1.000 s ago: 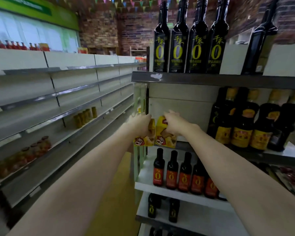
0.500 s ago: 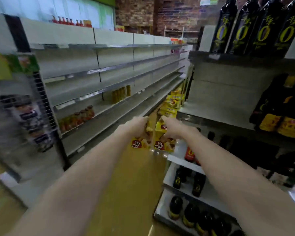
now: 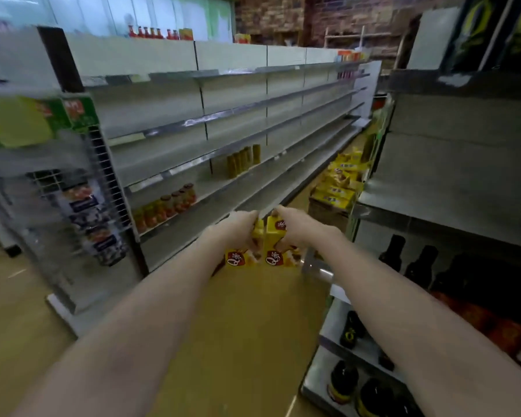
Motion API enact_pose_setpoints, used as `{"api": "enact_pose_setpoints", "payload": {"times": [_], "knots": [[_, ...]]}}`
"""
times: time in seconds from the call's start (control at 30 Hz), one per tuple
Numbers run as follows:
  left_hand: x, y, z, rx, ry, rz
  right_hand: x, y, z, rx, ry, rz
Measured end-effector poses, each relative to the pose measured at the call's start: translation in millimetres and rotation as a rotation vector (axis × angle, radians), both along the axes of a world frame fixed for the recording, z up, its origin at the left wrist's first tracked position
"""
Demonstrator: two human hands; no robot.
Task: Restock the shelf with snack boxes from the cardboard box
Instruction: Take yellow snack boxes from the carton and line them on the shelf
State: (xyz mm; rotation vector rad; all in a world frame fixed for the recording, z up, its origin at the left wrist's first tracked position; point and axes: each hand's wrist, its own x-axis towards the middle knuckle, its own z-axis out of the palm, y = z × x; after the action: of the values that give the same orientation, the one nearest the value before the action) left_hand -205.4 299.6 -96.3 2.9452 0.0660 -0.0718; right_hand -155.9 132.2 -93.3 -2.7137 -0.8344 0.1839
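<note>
Fingers: left hand (image 3: 238,228) curled round one yellow snack box (image 3: 243,251); right hand (image 3: 294,228) round another (image 3: 278,254), side by side mid-aisle.
Floor (image 3: 253,326): smooth tan.
Shelves, left (image 3: 253,115): pale metal, few jars.
Far right: yellow boxes heaped (image 3: 337,188).

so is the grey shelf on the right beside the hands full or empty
Empty where visible: the grey shelf shows only bare board; the yellow snack boxes are in the hands.

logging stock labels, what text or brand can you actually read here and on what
"Q": red badge on the snack box gripped by the left hand.
"Q": same badge on the snack box gripped by the right hand.
Characters beside each Q: too blurred.
Yellow boxes down the aisle, green sign, dark bottles: print unreadable.
</note>
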Motion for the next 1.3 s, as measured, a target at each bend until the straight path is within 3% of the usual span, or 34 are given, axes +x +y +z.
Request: {"api": "enact_pose_setpoints", "payload": {"times": [0.5, 1.0, 1.3], "knots": [[191, 38, -18, -0.019, 0.023, 0.038, 190, 41, -28, 0.007, 0.054, -0.032], [405, 184, -40, 0.036, 0.020, -0.106, 371, 176, -35, -0.013, 0.146, -0.277], [515, 237, -40, 0.004, 0.068, -0.221, 454, 221, -25, 0.017, 0.128, -0.283]]}}
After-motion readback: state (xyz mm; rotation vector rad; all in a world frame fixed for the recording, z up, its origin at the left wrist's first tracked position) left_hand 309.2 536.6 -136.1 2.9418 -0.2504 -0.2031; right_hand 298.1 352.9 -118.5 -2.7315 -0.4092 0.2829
